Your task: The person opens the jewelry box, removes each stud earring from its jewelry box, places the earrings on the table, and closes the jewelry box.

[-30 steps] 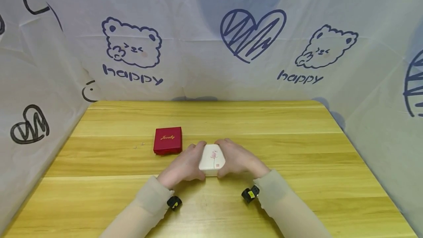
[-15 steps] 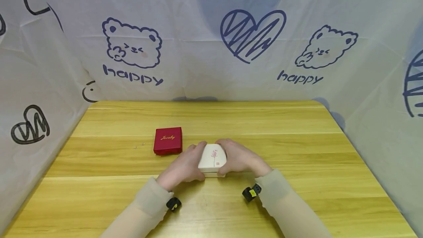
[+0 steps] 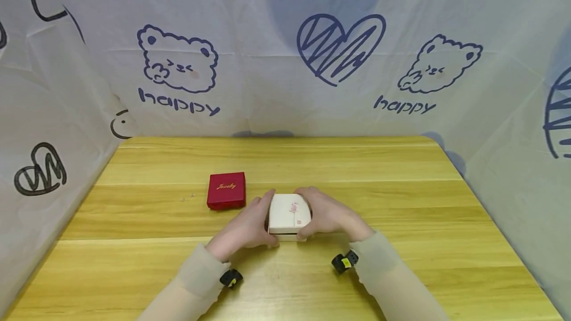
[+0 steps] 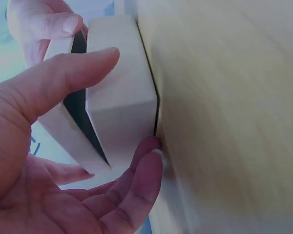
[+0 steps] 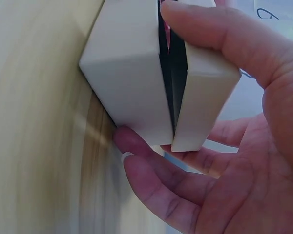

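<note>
Both hands are cupping a white box point(image 3: 289, 214) at the centre of the frame on the tabletop point(image 3: 401, 202). The left hand point(image 3: 244, 225) and right hand point(image 3: 329, 214) are curling round its sides, its lid point(image 5: 200, 83) sitting slightly ajar. A red box point(image 3: 226, 189) is lying just left of them.

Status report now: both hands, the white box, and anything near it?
Left hand and right hand both grip white box. Lid parted from base, dark gap showing. Box on table. Red box apart, to the left.
</note>
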